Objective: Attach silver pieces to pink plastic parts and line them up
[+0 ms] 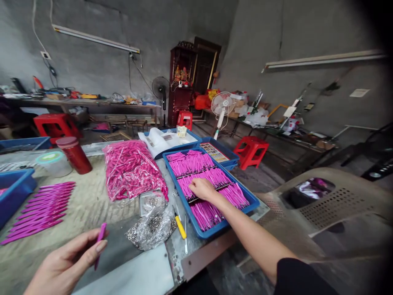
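Note:
My left hand (66, 264) is at the lower left, above the table, and pinches a short pink pen piece (100, 242) between thumb and fingers. My right hand (202, 189) reaches out into a blue tray (242, 190) filled with rows of pink pen parts (211, 178); its fingers are curled down onto the pile, and I cannot make out what they grip. A clear bag of pink pieces (132, 170) lies between the two hands. A small clear bag of metal springs (153, 223) sits in front of it.
A row of assembled pink pens (41, 211) lies at the left beside another blue tray (15, 188). A red jar (73, 153), a yellow-handled tool (180, 226), red stools (251, 149), fans and a beige plastic chair (331, 200) surround the table.

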